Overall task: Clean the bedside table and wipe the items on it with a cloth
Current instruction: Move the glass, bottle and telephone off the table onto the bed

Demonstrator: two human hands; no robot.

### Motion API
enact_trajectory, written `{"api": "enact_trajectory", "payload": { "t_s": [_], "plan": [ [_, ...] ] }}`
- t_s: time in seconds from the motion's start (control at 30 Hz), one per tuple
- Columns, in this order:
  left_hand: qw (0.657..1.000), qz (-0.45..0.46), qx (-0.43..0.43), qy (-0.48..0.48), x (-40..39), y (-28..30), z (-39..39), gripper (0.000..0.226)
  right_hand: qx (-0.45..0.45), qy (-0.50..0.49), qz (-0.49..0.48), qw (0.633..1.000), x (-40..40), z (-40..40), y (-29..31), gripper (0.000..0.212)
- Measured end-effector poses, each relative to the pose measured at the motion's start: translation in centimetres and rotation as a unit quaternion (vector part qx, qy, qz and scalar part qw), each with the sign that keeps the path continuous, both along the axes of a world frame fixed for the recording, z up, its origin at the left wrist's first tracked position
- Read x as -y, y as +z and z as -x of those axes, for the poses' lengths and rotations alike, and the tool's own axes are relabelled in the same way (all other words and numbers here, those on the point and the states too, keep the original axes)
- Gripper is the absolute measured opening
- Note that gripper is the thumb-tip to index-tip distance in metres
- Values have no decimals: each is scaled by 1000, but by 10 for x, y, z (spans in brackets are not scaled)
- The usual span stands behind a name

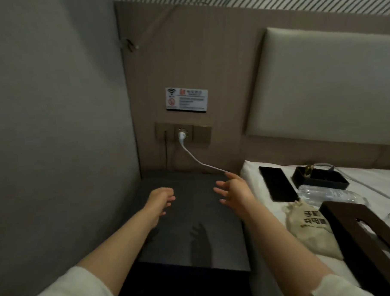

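Both of your hands hover over the bedside table, palms turned toward each other and holding nothing. Your left hand has its fingers loosely curled; your right hand has its fingers spread, with the index finger stretched forward until its tip meets, or nearly meets, a white cable.

That cable is the nearest of the table's things: it runs from your right fingertip up and away to a white plug in a wall socket. It will likely feel thin, light and limp; you would do best to pinch it near your fingertip and not tug against the plug.

Below both hands, the tabletop is dark, flat and rigid, so it should take firm wiping pressure.

No cloth is visible anywhere in view.

To the right of your right hand, on the white bed, lie the other items. Closest is a flat black phone, probably smooth and slippery, best held by its long edges. Beyond it sits a black tray. A clear plastic bottle lies on its side, light and likely to roll. Beside your right forearm rests a soft cloth pouch, and next to it a dark wooden tissue box.
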State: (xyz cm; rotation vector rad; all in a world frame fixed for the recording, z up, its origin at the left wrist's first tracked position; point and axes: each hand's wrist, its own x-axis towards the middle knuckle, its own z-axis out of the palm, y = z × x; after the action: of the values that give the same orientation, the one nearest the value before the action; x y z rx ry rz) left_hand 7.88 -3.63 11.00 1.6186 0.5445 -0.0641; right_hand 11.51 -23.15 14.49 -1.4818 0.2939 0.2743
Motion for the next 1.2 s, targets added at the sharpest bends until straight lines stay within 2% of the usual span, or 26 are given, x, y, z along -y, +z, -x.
{"api": "enact_trajectory", "payload": {
  "t_s": [0.2,0.3,0.33,0.4,0.5,0.57,0.63,0.83,0.97,1.03,1.13,1.2],
  "plan": [
    [992,-118,-22,47,-88,-42,39,30,-12,131,65,989,-80,26,-42,55],
    [978,-200,-62,16,-107,-76,57,37,-30,161,81,983,-108,45,-66,54],
    [964,-252,-84,-19,-110,-88,64,39,-36,164,84,982,-115,52,-73,55],
    [914,-373,-125,-99,-113,-108,79,41,-46,175,98,979,-126,66,-88,54],
    [843,-486,-149,-178,-110,-129,94,47,-77,187,114,973,-134,83,-103,50],
    [802,-549,-145,-185,-105,-138,96,52,-94,193,124,969,-133,89,-109,48],
    [777,-596,-129,-156,-99,-142,94,54,-102,201,145,963,-128,93,-113,46],
    [764,-616,-147,-124,-90,-145,76,48,-111,215,159,957,-111,108,-119,38],
    [735,-659,-99,-124,-87,-151,73,44,-119,211,163,956,-106,109,-125,30],
    [732,-663,-77,-138,-85,-155,72,36,-125,206,158,958,-104,108,-129,28],
    [765,-625,-71,-135,-85,-159,70,28,-137,203,143,959,-102,108,-133,29],
    [829,-547,-64,-92,-85,-156,68,21,-142,200,137,960,-99,108,-134,29]
  ]
}}
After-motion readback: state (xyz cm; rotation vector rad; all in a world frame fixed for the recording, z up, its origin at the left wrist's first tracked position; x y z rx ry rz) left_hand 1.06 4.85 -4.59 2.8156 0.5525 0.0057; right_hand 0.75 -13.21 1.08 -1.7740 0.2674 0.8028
